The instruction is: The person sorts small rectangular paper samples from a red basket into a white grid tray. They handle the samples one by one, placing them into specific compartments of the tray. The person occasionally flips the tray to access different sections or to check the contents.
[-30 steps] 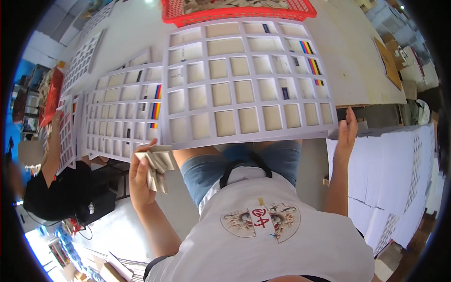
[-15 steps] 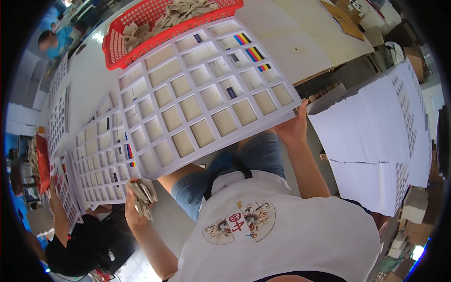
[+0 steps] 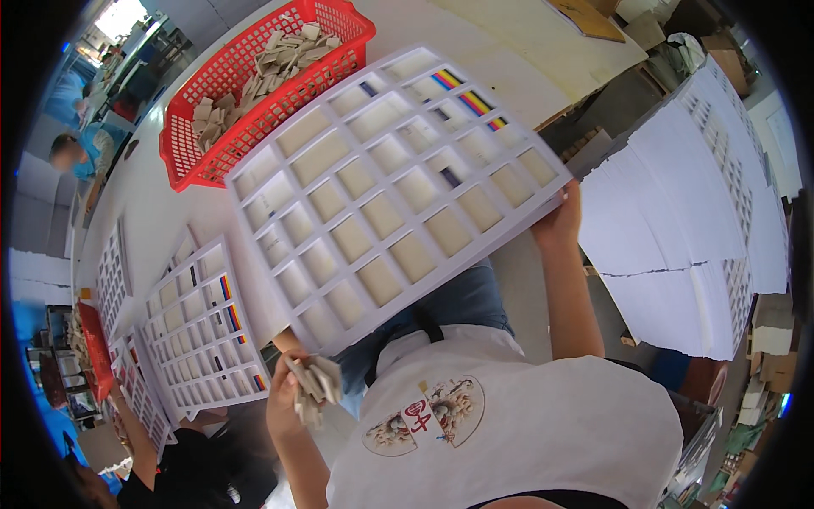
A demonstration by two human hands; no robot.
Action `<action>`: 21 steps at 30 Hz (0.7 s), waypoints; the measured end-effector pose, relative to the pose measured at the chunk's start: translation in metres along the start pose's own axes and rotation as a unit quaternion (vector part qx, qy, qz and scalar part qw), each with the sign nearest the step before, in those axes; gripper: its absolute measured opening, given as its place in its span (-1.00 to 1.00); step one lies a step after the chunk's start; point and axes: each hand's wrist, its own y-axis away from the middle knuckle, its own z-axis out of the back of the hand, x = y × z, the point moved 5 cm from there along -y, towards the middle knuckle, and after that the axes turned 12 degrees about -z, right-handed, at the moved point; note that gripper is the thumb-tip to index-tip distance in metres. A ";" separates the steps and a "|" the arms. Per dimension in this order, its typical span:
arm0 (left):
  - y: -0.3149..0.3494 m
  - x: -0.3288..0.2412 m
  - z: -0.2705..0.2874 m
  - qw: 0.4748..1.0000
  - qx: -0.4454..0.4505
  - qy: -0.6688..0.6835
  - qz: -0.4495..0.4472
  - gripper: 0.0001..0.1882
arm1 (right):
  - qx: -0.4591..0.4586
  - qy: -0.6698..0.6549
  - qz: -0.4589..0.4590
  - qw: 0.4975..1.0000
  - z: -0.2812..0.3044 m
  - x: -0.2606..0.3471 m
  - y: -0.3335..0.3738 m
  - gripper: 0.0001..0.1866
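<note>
A white grid board (image 3: 394, 199) lies tilted in front of me, its near edge jutting past the table toward my lap. Rows of square and oblong recesses cover it; some have beige bottoms, others are white, and coloured stripes mark its far right part. My right hand (image 3: 560, 219) grips its right corner, with the fingers partly hidden beneath. Just below the near left corner, my left hand (image 3: 287, 394) is closed round a bunch of small beige cardboard pieces (image 3: 315, 386). Whether that hand also touches the board, I cannot tell.
Behind the board stands a red plastic basket (image 3: 292, 106) of loose cardboard pieces. More grid boards (image 3: 203, 327) lie to the left, beside a co-worker's arm (image 3: 140, 441). A tall stack of white sheets (image 3: 657, 229) rises at the right. Another person (image 3: 80, 157) sits far left.
Both hands and the board have shifted right in the view, and the left hand is closer to the board's near left corner. The basket appears further left. Both grips persist.
</note>
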 end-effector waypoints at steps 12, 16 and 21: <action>-0.159 0.041 -0.212 0.980 0.164 0.088 0.073 -0.63 | -0.040 -0.022 0.084 0.995 0.047 0.223 -0.114 -0.28; -0.223 0.052 -0.257 0.981 0.176 0.071 0.045 -0.62 | -0.039 0.005 0.105 0.994 0.041 0.270 -0.172 -0.31; -0.267 0.060 -0.284 0.978 0.176 0.095 0.053 -0.68 | -0.032 -0.005 0.080 0.996 0.040 0.264 -0.220 -0.27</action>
